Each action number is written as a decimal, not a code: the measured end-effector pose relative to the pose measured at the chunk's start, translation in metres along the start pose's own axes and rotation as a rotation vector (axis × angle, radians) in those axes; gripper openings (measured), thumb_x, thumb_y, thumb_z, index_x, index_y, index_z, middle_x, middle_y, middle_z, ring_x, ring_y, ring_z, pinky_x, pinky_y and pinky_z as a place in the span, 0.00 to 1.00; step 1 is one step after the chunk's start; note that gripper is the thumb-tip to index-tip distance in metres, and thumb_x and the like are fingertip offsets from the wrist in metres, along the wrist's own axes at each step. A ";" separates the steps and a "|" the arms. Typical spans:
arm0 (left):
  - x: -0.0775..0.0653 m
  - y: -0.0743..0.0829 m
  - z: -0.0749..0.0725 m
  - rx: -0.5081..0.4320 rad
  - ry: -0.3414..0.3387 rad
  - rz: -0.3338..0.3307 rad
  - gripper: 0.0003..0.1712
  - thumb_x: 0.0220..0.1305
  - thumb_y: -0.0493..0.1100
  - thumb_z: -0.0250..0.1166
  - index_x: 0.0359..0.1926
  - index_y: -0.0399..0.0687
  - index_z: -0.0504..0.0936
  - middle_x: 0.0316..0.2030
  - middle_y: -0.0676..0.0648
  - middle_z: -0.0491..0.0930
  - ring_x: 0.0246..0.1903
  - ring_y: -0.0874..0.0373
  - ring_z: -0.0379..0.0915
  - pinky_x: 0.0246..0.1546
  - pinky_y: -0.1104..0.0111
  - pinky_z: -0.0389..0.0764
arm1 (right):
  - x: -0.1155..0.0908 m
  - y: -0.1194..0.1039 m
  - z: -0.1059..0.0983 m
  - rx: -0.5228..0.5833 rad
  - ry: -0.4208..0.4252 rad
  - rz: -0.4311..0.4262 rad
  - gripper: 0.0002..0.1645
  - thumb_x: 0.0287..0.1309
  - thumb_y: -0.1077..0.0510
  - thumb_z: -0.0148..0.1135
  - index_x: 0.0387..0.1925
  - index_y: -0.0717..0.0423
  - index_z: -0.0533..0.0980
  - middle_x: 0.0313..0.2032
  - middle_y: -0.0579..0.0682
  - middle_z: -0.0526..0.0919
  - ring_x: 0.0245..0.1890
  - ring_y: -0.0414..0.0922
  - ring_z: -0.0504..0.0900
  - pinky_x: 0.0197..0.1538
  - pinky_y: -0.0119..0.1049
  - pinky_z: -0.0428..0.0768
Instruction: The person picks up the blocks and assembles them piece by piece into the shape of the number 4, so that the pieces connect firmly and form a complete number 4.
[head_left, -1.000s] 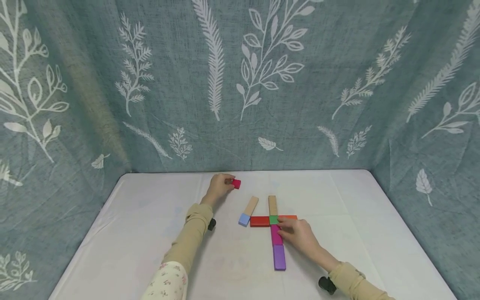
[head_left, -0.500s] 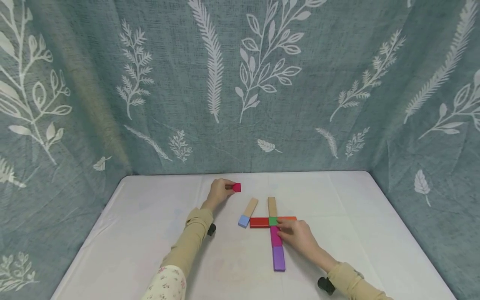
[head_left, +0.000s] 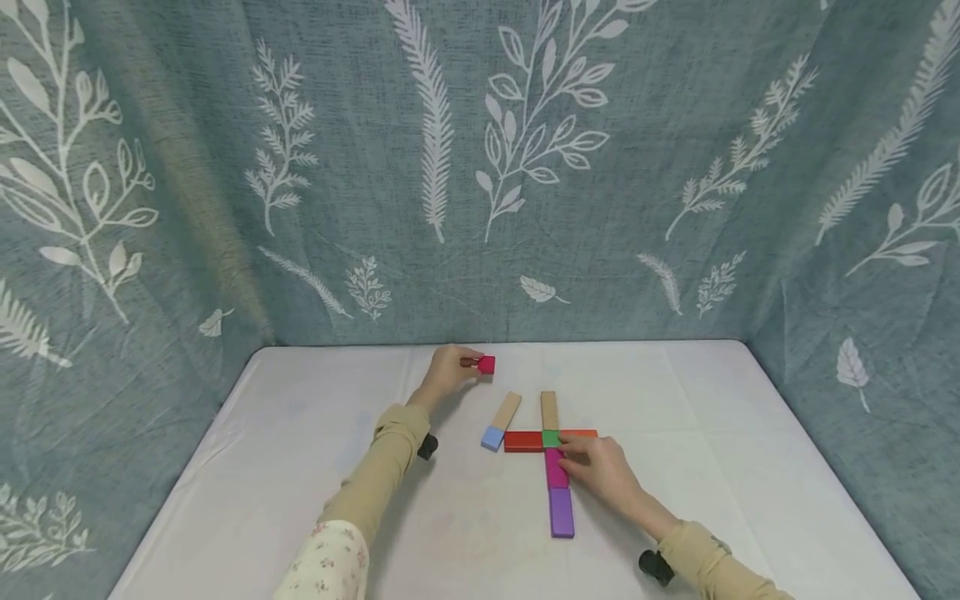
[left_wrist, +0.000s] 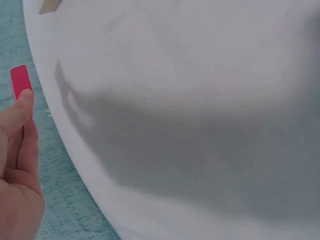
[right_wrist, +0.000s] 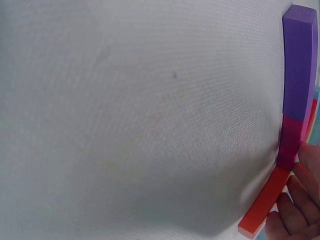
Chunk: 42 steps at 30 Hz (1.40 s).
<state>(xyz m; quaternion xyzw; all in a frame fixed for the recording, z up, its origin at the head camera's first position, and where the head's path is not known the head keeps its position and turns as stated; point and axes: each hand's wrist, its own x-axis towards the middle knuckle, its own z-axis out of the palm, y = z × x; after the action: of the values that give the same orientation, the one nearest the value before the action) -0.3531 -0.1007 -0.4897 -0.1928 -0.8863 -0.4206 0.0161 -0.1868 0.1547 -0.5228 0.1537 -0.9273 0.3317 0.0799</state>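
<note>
My left hand (head_left: 447, 369) pinches a small pinkish-red block (head_left: 486, 365) between thumb and fingers near the far table edge; in the left wrist view the block's free end sticks up past the thumb. My right hand (head_left: 600, 467) rests at a cross of blocks, its fingertips at the green block (head_left: 551, 439) and the magenta block (head_left: 556, 468). A purple block (head_left: 561, 512) continues the stem towards me. The red block (head_left: 522, 442) lies left of green, the orange block (right_wrist: 264, 202) right of it, and a natural wood block (head_left: 549, 410) behind it.
A light blue block (head_left: 492, 438) touches the red arm's left end, with a second wood block (head_left: 507, 410) slanting away behind it. All lie on a white table cover (head_left: 675, 392). A teal leaf-patterned curtain (head_left: 337, 167) surrounds the back and sides.
My left hand has shifted slightly right with the pinkish-red block, which has turned a little. The right hand stays at the cross, and the laid blocks keep their places.
</note>
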 end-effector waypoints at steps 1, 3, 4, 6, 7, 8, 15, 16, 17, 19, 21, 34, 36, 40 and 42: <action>0.001 0.003 -0.001 -0.001 -0.010 0.004 0.16 0.55 0.29 0.66 0.46 0.33 0.83 0.44 0.35 0.84 0.45 0.47 0.82 0.44 0.64 0.83 | 0.000 0.000 0.000 0.000 0.002 0.001 0.14 0.49 0.63 0.70 0.40 0.60 0.84 0.49 0.54 0.84 0.49 0.52 0.83 0.51 0.45 0.80; 0.003 0.009 -0.004 0.008 -0.027 0.005 0.16 0.55 0.29 0.66 0.47 0.34 0.83 0.44 0.36 0.84 0.45 0.47 0.82 0.44 0.64 0.83 | 0.001 0.000 0.000 -0.002 0.006 0.003 0.14 0.48 0.63 0.70 0.40 0.60 0.84 0.48 0.54 0.85 0.48 0.52 0.84 0.51 0.45 0.81; 0.004 0.011 -0.004 0.012 -0.038 0.003 0.16 0.55 0.29 0.66 0.47 0.35 0.83 0.45 0.36 0.84 0.46 0.48 0.82 0.44 0.64 0.83 | 0.001 0.000 0.000 -0.004 0.009 0.003 0.14 0.48 0.63 0.70 0.40 0.60 0.84 0.48 0.54 0.85 0.48 0.52 0.84 0.50 0.45 0.81; 0.007 0.016 -0.006 0.026 -0.057 0.005 0.16 0.55 0.29 0.66 0.47 0.36 0.83 0.45 0.37 0.84 0.46 0.49 0.82 0.44 0.65 0.83 | 0.001 0.001 0.001 -0.006 0.008 0.007 0.14 0.48 0.63 0.70 0.40 0.61 0.84 0.48 0.54 0.85 0.48 0.51 0.84 0.50 0.45 0.81; 0.008 0.019 -0.006 0.029 -0.068 0.004 0.17 0.55 0.30 0.66 0.47 0.36 0.83 0.46 0.37 0.83 0.46 0.49 0.82 0.45 0.65 0.82 | 0.001 0.001 0.001 -0.008 0.007 0.009 0.14 0.48 0.63 0.70 0.40 0.60 0.84 0.48 0.54 0.85 0.48 0.51 0.84 0.50 0.45 0.81; 0.010 0.022 -0.007 0.031 -0.079 0.004 0.17 0.55 0.30 0.66 0.48 0.36 0.83 0.46 0.37 0.83 0.46 0.49 0.82 0.45 0.65 0.82 | 0.001 0.001 0.001 -0.011 0.007 0.010 0.14 0.48 0.63 0.70 0.40 0.60 0.84 0.48 0.54 0.85 0.48 0.51 0.84 0.50 0.44 0.81; 0.017 0.035 -0.005 0.037 -0.150 0.038 0.17 0.55 0.31 0.68 0.48 0.35 0.83 0.46 0.37 0.83 0.46 0.50 0.82 0.45 0.67 0.82 | 0.001 0.001 0.003 -0.018 0.003 0.009 0.14 0.48 0.63 0.71 0.40 0.60 0.84 0.48 0.54 0.85 0.48 0.51 0.84 0.50 0.44 0.81; 0.018 0.037 -0.005 0.041 -0.157 0.045 0.17 0.54 0.32 0.68 0.48 0.35 0.83 0.45 0.37 0.84 0.46 0.50 0.82 0.45 0.67 0.82 | 0.001 0.001 0.002 -0.018 0.003 0.009 0.14 0.48 0.63 0.71 0.40 0.60 0.84 0.48 0.54 0.85 0.48 0.51 0.84 0.50 0.44 0.81; 0.019 0.038 -0.004 0.046 -0.165 0.051 0.17 0.54 0.32 0.68 0.48 0.35 0.83 0.45 0.38 0.84 0.46 0.50 0.82 0.44 0.68 0.82 | 0.001 0.001 0.002 -0.018 0.004 0.010 0.14 0.48 0.63 0.71 0.40 0.60 0.84 0.48 0.54 0.85 0.48 0.51 0.84 0.50 0.44 0.81; 0.019 0.041 -0.003 0.049 -0.179 0.059 0.17 0.54 0.32 0.68 0.48 0.35 0.83 0.44 0.38 0.84 0.46 0.50 0.82 0.44 0.68 0.82 | 0.001 0.001 0.002 -0.021 0.003 0.011 0.14 0.48 0.62 0.71 0.40 0.60 0.84 0.48 0.54 0.85 0.48 0.51 0.84 0.49 0.45 0.81; 0.019 0.044 -0.001 0.051 -0.196 0.064 0.17 0.54 0.31 0.68 0.47 0.35 0.83 0.44 0.38 0.84 0.46 0.50 0.82 0.44 0.69 0.82 | 0.001 0.001 0.002 -0.026 0.003 0.012 0.14 0.48 0.62 0.71 0.40 0.60 0.84 0.48 0.53 0.85 0.47 0.51 0.84 0.49 0.45 0.81; 0.015 0.037 0.022 0.098 -0.239 0.081 0.15 0.54 0.29 0.67 0.45 0.37 0.85 0.44 0.40 0.85 0.45 0.51 0.82 0.43 0.69 0.82 | 0.001 0.001 0.003 -0.021 0.009 -0.006 0.15 0.47 0.63 0.71 0.40 0.60 0.84 0.48 0.54 0.85 0.48 0.51 0.84 0.50 0.45 0.81; 0.015 0.036 0.025 0.091 -0.247 0.066 0.15 0.55 0.29 0.66 0.45 0.37 0.84 0.44 0.40 0.85 0.45 0.50 0.82 0.44 0.69 0.82 | 0.001 0.000 0.003 -0.013 0.009 -0.004 0.14 0.48 0.63 0.71 0.40 0.60 0.84 0.48 0.54 0.85 0.48 0.51 0.83 0.50 0.45 0.81; 0.014 0.031 0.031 0.109 -0.249 0.052 0.15 0.55 0.29 0.66 0.45 0.37 0.85 0.43 0.40 0.85 0.44 0.51 0.82 0.44 0.68 0.82 | 0.001 0.001 0.003 -0.013 0.013 -0.015 0.14 0.48 0.63 0.70 0.40 0.60 0.84 0.48 0.54 0.85 0.49 0.51 0.83 0.51 0.45 0.81; 0.014 0.027 0.033 0.121 -0.251 0.041 0.15 0.55 0.30 0.67 0.45 0.38 0.85 0.43 0.41 0.85 0.44 0.52 0.82 0.44 0.68 0.82 | 0.000 0.002 0.003 -0.012 0.017 -0.023 0.13 0.48 0.63 0.70 0.39 0.60 0.84 0.48 0.54 0.85 0.49 0.51 0.83 0.51 0.46 0.80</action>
<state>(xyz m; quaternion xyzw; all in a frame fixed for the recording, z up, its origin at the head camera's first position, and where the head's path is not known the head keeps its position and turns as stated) -0.3516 -0.0554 -0.4886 -0.2609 -0.9010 -0.3384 -0.0746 -0.1878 0.1541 -0.5266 0.1613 -0.9268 0.3264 0.0923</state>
